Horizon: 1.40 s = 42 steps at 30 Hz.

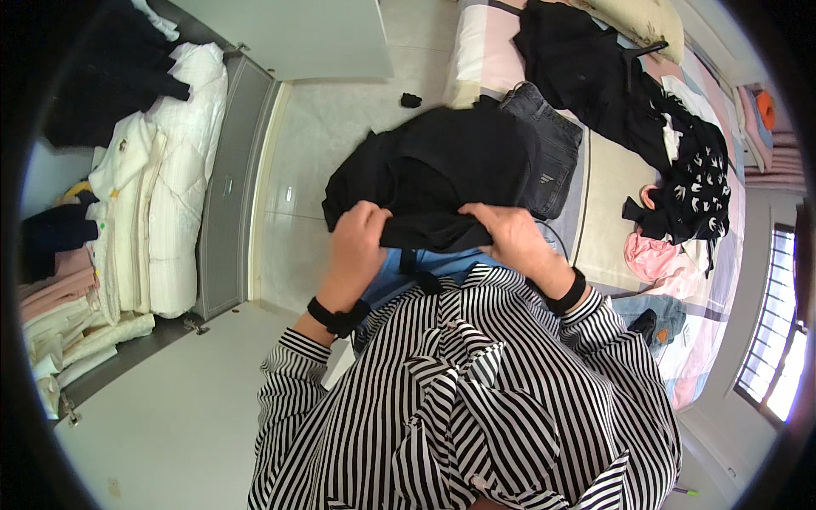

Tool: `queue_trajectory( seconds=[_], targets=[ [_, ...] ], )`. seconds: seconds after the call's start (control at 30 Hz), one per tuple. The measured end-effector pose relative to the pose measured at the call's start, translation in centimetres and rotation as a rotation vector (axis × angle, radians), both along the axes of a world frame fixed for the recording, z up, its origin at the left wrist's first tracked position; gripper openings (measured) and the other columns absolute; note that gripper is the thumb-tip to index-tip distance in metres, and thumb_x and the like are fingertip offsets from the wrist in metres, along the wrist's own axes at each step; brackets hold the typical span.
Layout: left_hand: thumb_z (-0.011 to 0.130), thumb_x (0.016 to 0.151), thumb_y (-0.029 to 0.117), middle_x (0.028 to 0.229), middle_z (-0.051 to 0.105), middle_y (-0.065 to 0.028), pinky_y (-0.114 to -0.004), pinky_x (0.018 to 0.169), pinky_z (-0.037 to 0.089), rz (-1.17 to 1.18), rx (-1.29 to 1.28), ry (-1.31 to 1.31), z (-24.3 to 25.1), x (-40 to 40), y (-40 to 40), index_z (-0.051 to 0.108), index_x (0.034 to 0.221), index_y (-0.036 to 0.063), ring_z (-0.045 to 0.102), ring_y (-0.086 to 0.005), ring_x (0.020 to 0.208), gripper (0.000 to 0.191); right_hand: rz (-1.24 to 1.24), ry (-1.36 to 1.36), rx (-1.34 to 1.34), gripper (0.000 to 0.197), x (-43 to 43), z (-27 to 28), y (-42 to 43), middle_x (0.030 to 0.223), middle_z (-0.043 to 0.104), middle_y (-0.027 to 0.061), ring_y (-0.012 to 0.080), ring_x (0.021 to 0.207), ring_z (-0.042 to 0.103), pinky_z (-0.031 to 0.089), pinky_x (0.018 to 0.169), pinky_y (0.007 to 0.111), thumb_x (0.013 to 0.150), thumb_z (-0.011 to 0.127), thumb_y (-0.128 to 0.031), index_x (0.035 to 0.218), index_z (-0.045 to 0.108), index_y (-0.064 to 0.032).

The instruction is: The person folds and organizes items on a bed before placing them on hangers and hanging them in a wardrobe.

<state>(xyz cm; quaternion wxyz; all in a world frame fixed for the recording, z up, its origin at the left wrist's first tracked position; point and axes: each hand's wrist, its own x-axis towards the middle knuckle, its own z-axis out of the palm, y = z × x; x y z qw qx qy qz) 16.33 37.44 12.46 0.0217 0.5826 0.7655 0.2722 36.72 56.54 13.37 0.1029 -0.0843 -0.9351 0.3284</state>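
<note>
A black cloth garment (pixel 472 137) is stretched between my two hands, just in front of my body. My left hand (pixel 358 245) grips its near edge at one side, and my right hand (pixel 516 236) grips the same edge at the other side. The garment's far part spreads over the bed's edge and partly covers folded dark grey jeans (pixel 553 159). Its folds hide what kind of garment it is. Blue cloth (pixel 421 262) shows below the held edge, against my striped shirt.
To the left, an open wardrobe (pixel 229 191) holds folded white quilts (pixel 182 191) and other clothes. On the bed (pixel 612 191) lie black clothes (pixel 574 64), a patterned black garment (pixel 698 185), pink cloth (pixel 650 255) and blue denim (pixel 666 319). A small black item (pixel 411 100) rests on the tiled floor.
</note>
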Motion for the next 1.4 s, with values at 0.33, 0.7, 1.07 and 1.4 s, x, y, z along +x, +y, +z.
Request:
queue_trajectory(
  seconds=[0.33,0.7,1.07,1.4],
  targets=[
    [0.058,0.063,-0.01,0.105,0.062,-0.0114,-0.037,0.077,0.049,0.037,0.29,-0.077,3.7,0.2,3.0,0.064,0.105,0.0027,0.061,-0.0315,0.091,0.044,-0.197,0.168,0.037,0.037,-3.1,1.2,0.3,0.085,0.061,0.0137,0.0337,0.083,0.062,0.052,0.071,0.04,0.055,0.064,0.002,0.092,0.063,-0.0035],
    [0.06,0.059,-0.001,0.095,0.06,-0.0106,-0.041,0.088,0.046,0.048,0.349,-0.072,13.5,-1.6,3.4,0.061,0.105,0.0075,0.056,-0.0354,0.097,0.048,-0.161,0.473,-0.335,0.04,-6.6,12.3,1.0,0.092,0.068,0.0126,0.0297,0.088,0.068,0.051,0.08,0.033,0.07,0.063,0.006,0.109,0.062,-0.0008],
    [0.064,0.059,-0.002,0.087,0.053,-0.0119,-0.037,0.064,0.045,-0.113,0.281,-0.275,13.0,1.9,-0.7,0.058,0.104,0.0019,0.056,-0.0324,0.076,0.045,0.228,0.396,-0.258,0.045,-6.0,13.5,-3.0,0.072,0.056,0.0044,0.0187,0.064,0.057,0.045,0.057,0.029,0.062,0.074,0.002,0.105,0.073,-0.0117],
    [0.067,0.059,0.006,0.092,0.053,-0.0142,-0.045,0.065,0.047,0.148,0.224,-0.004,16.6,-2.2,-2.6,0.054,0.104,0.005,0.056,-0.0385,0.08,0.046,0.318,0.432,-0.282,0.044,-12.9,15.2,-2.9,0.077,0.059,0.007,0.0216,0.071,0.059,0.047,0.064,0.03,0.064,0.072,0.004,0.106,0.073,-0.0109]
  ],
)
